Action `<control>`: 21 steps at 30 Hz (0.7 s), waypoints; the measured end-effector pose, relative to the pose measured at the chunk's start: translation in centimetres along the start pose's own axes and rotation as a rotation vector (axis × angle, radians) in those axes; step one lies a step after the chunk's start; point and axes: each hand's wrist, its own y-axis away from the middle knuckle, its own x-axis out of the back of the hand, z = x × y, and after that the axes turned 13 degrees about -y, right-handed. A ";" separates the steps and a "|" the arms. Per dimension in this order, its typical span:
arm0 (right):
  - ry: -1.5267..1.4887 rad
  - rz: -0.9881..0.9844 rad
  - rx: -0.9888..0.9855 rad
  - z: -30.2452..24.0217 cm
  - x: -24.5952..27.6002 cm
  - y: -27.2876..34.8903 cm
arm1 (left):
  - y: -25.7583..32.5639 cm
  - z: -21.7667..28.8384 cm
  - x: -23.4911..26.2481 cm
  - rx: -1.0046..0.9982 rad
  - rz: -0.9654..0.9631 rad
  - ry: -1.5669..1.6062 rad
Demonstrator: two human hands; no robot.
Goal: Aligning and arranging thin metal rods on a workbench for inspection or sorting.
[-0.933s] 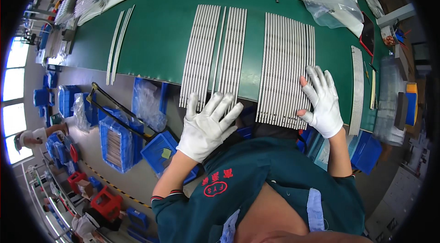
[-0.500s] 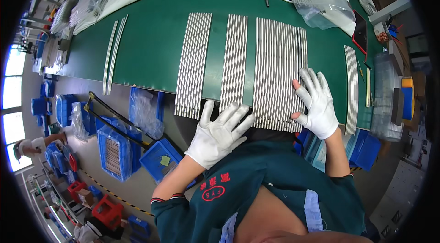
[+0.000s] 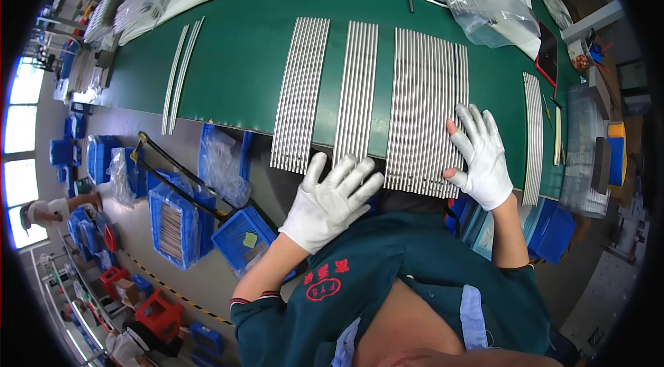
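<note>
Slim silvery metal rods lie side by side in groups on a green table, their near ends reaching past its front edge. My left hand [image 3: 329, 195], in a white glove, is spread open over the near ends of the narrow middle group of rods [image 3: 357, 83]. To its left is another group of rods [image 3: 301, 90]. My right hand [image 3: 481, 159] wears a white glove with bare thumb and index tips. Its fingers are apart, resting along the right edge of the widest group of rods [image 3: 425, 104]. Neither hand grips a rod.
A smaller rod group [image 3: 532, 139] lies at the right, near a red-edged tablet-like device [image 3: 547, 52]. A few thin strips [image 3: 181, 80] lie at the left of the green table [image 3: 235, 56]. Clear plastic bags [image 3: 477, 0] cover the back. Blue crates [image 3: 243, 239] stand on the floor.
The whole view has shifted slightly, so the table and rods appear a little further right. Both hands keep nearly the same open pose at the rods.
</note>
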 end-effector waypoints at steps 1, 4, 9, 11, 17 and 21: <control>0.010 0.005 0.011 0.0 0.0 -0.1 | -0.1 0.4 -0.2 -0.053 0.107 0.030; 0.005 0.009 0.009 0.0 -0.1 0.0 | 0.0 -0.7 0.4 -0.003 0.150 -0.010; 0.004 0.021 0.011 0.0 0.0 0.1 | 2.4 -5.2 0.6 0.343 0.043 -0.185; 0.002 0.012 -0.006 0.0 -0.1 0.2 | 3.0 -6.1 0.1 0.400 0.053 -0.235; -0.010 0.012 0.004 0.0 0.0 -0.1 | 2.7 -5.4 -0.4 0.329 0.065 -0.166; 0.009 0.017 0.021 -0.1 0.0 -0.2 | 0.6 -3.7 0.4 0.184 0.066 -0.053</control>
